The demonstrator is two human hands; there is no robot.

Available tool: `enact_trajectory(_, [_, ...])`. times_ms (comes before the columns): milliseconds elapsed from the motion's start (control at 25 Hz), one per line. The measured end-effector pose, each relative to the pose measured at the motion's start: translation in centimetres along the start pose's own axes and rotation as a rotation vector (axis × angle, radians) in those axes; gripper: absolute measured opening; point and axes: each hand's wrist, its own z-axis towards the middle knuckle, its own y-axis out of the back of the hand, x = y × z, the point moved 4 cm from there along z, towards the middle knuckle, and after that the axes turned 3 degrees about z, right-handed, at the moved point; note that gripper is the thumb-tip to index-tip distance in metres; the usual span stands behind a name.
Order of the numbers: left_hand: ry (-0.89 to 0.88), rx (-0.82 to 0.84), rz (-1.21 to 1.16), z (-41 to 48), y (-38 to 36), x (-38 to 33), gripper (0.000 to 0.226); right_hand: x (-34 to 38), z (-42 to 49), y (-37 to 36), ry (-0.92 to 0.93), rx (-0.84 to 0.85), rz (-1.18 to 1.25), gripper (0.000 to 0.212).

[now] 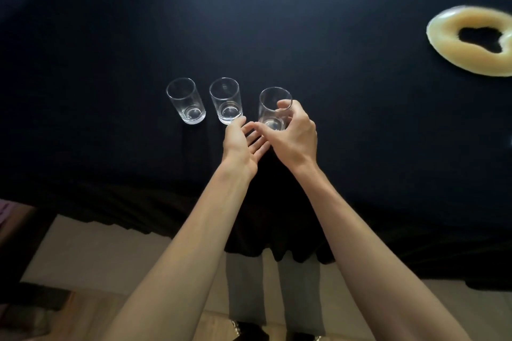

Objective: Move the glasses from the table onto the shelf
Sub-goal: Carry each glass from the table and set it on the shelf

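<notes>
Right hand (293,135), entering from 5 o'clock, is clamped on the rightmost glass (274,108): the thumb hooks over the rim at the glass's 3 o'clock side and the fingers wrap the lower wall near the base. Left hand (243,144), entering from 6 o'clock, lies open with the palm turned toward the right, fingers apart and holding nothing; its thumb tip reaches the base of the middle glass (225,101), though contact cannot be told for certain. The fingers of the left hand pass beneath the right hand, at 7 o'clock of the held glass.

Three clear empty glasses stand upright in a row on the worktop (277,36), which is covered by a dark cloth. The leftmost glass (185,101) stands free, at 9 o'clock of the middle glass, with a small gap between them. The rightmost glass is set slightly nearer the person than the other two.

Near edge of the worktop runs just behind the wrists, the cloth hanging over it. A pale ring-shaped object (468,41) lies well apart at 2 o'clock, near the right edge. Bare cloth extends from the glasses toward 12 o'clock and 9 o'clock.
</notes>
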Motion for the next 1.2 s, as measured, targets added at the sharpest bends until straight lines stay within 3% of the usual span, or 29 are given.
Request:
enact_trajectory(280, [-0.018,-0.033,0.092,-3.6,1.7,1.6,0.023,0.2,-4.6,0.8,0.093,0.123,0.04,0.064])
enact_trajectory(440, [-0.094,-0.104,-0.005,-7.7,4.1,2.8,0.029,1.3,-7.9,1.4,0.181,0.256,0.059,0.068])
enact_trajectory(640, [-0.186,-0.238,-0.124,-14.0,8.2,3.9,0.02,3.7,-12.6,0.4,0.301,0.486,0.074,0.063])
enact_trajectory(960, [-0.377,-0.488,-0.325,-26.8,20.9,5.6,0.033,10.2,-27.0,-3.8,0.534,0.803,0.133,0.058])
enact_trajectory(1200, [-0.497,-0.652,-0.536,-40.0,34.1,9.3,0.027,15.3,-44.5,-6.7,0.676,1.086,0.177,0.054])
